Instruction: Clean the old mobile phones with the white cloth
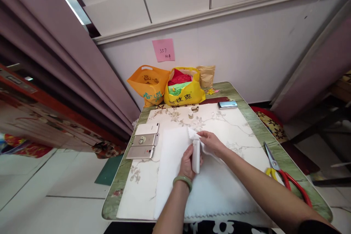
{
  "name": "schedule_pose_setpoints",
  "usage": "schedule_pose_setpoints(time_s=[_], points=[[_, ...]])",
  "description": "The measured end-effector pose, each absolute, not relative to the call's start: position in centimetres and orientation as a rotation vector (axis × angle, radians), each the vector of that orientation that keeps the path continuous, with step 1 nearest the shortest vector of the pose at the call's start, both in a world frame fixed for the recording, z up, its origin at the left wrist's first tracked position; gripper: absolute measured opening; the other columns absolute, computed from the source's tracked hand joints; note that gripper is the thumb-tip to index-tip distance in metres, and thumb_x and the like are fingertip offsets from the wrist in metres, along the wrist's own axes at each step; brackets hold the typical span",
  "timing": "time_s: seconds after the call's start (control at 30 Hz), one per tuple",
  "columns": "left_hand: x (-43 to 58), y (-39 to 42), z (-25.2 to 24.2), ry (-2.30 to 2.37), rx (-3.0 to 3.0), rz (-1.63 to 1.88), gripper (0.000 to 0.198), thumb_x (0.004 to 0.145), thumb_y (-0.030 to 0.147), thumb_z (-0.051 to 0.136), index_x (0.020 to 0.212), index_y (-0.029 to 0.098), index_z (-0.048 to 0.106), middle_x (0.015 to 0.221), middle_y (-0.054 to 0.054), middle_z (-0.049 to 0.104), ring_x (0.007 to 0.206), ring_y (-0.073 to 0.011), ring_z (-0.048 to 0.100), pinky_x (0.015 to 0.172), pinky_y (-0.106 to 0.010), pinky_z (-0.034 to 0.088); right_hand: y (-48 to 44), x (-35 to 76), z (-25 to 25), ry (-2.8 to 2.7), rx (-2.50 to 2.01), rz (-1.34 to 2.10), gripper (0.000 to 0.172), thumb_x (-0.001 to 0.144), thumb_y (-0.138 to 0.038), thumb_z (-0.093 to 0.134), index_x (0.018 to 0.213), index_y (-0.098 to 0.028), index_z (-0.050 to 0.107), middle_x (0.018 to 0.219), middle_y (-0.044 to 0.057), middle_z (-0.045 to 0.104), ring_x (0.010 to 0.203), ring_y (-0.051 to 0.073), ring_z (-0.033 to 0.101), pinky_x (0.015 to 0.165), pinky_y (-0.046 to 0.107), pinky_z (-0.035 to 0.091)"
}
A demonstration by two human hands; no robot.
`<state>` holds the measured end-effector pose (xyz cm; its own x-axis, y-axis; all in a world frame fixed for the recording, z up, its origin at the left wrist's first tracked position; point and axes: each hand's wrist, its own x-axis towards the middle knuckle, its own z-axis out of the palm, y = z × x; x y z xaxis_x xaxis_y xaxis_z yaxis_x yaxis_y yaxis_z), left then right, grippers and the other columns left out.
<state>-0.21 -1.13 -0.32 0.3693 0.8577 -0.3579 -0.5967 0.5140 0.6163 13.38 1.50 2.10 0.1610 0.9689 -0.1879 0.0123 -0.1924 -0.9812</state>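
Observation:
My left hand [187, 162] is closed round a white phone [196, 156], holding it upright on its edge over a white cloth sheet [175, 161]. A green bangle [182, 181] sits on that wrist. My right hand [211, 142] pinches a small white wipe [193, 135] against the top of the phone. Both hands are over the middle of the small table [126, 168].
Three phones [145, 140] lie in a column at the table's left edge. A silver phone [227, 105] lies at the back, beside a small bottle [190, 114]. Scissors with red and yellow handles [282, 175] lie at the right. Orange bag [149, 85] and yellow bag [183, 87] stand by the wall.

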Motion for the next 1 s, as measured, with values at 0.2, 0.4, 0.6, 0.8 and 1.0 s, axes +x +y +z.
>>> schedule_pose_setpoints(time_s=[0.2,0.4,0.6,0.8,1.0], points=[[-0.1,-0.6,0.2,0.679,0.305,0.984,0.033,0.078,0.04,0.066,0.097,0.013,0.064,0.06,0.002,0.049,0.046,-0.0067,0.043,0.039,-0.019,0.031,-0.7,14.1,1.8,-0.764,-1.332,1.302,0.035,0.068,-0.047,0.07,0.084,-0.017,0.068,0.074,0.003,0.069,0.062,0.016,0.059,0.06,0.028,0.047],[-0.3,-0.5,0.4,0.614,0.304,0.969,0.037,0.079,0.036,0.065,0.108,0.013,0.062,0.066,0.001,0.051,0.052,-0.0071,0.044,0.042,-0.018,0.032,1.0,15.5,2.2,-0.629,-1.349,1.165,0.038,0.067,-0.056,0.069,0.07,-0.018,0.065,0.054,-0.003,0.057,0.049,0.012,0.048,0.049,0.024,0.038],[0.1,-0.6,-0.6,0.708,0.331,0.993,0.034,0.079,0.035,0.065,0.107,0.015,0.064,0.075,-0.003,0.064,0.062,-0.0128,0.057,0.056,-0.024,0.044,0.1,14.5,3.2,-1.039,-1.265,1.184,0.033,0.076,-0.05,0.062,0.086,-0.02,0.071,0.091,0.005,0.07,0.082,0.022,0.064,0.072,0.033,0.05],[0.3,-0.6,-0.9,0.711,0.368,1.004,0.04,0.079,0.037,0.066,0.113,0.016,0.064,0.095,-0.006,0.071,0.086,-0.0211,0.065,0.077,-0.032,0.049,-1.9,13.2,2.3,-1.259,-1.426,0.75,0.035,0.073,-0.042,0.068,0.104,-0.025,0.068,0.11,0.007,0.064,0.09,0.021,0.061,0.08,0.036,0.051],[-0.1,-0.6,-0.4,0.644,0.367,0.949,0.042,0.082,0.041,0.061,0.116,0.015,0.063,0.099,-0.009,0.071,0.096,-0.0238,0.065,0.086,-0.035,0.048,-4.6,12.4,2.7,-1.413,-1.328,0.852,0.016,0.078,-0.037,0.066,0.087,-0.025,0.07,0.075,0.001,0.063,0.065,0.016,0.058,0.063,0.029,0.049]])
